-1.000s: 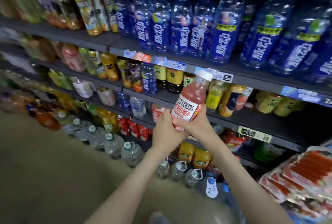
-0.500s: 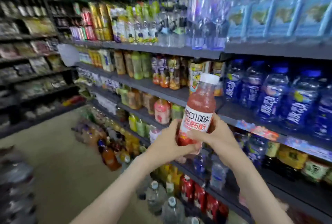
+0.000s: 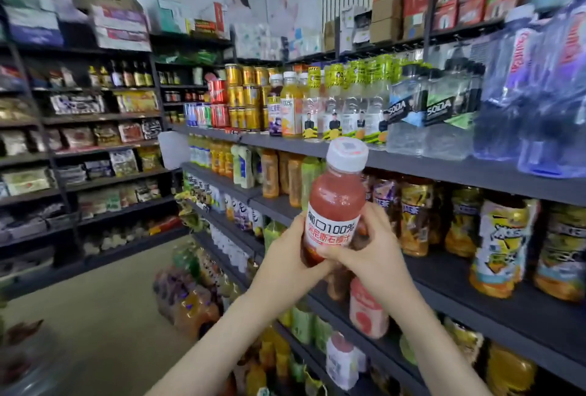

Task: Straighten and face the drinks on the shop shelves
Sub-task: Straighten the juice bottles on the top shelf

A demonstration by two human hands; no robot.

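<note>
**A:** We're mid-step here: the red-pink plastic juice bottle point(image 3: 336, 205) with its white screw cap is off the shelves, held in the air just in front of the dark grey metal shelf point(image 3: 444, 167) edge.

**B:** And we've got both hands on it. The left hand point(image 3: 285, 256) wraps the lower body from the left, and the right hand point(image 3: 377, 256) curls its fingers point(image 3: 336, 251) across the foot of the label. That's a firm two-handed grip.

**A:** How's it pointing?

**B:** Cap up, base down, so the long axis is close to vertical, with the top leaning slightly right. The white label faces us squarely, its back to the shelving.

**A:** So we'd call this carrying and choosing a slot, not yet placing.

**B:** Agreed. Next we need its matching row. The white-capped orange juice bottle point(image 3: 291, 107) on the upper shelf looks like the same family, and a pink-labelled bottle point(image 3: 367, 310) sits lower, below the right hand. We can't tell which is home.

**A:** Either way, we set it down upright and keep that label facing out to the aisle.
</note>
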